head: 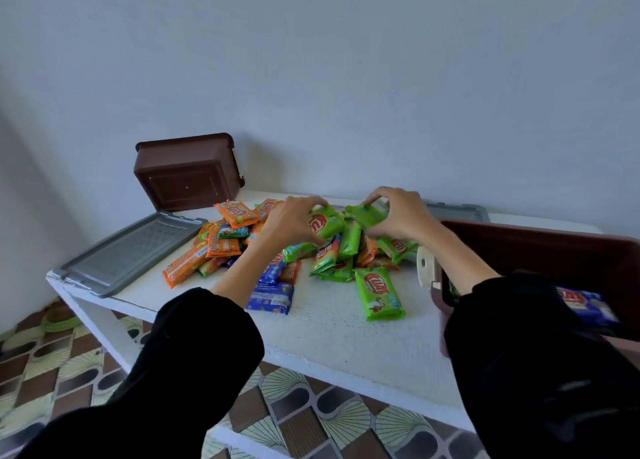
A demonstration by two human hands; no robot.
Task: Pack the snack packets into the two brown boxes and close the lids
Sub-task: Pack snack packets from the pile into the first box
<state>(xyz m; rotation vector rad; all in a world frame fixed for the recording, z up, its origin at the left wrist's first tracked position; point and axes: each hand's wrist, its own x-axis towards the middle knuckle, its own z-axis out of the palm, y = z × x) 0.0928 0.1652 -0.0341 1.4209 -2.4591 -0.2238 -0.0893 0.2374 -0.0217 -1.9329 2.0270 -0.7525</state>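
Note:
A heap of snack packets lies on the white table (339,334): orange packets (221,244) on the left, blue packets (272,294) in front, green packets (379,292) on the right. My left hand (291,221) grips a green packet (325,225) on top of the heap. My right hand (398,213) holds another green packet (367,213) beside it. One brown box (188,171) stands tipped on its side against the wall at the back left. The second brown box (554,251) sits at the right edge with a blue packet (585,304) inside.
A grey lid (128,251) lies flat at the table's left end. Another grey lid (457,211) shows behind my right hand. A small cream object (427,268) sits beside the right box. Patterned floor tiles lie below the table's front edge.

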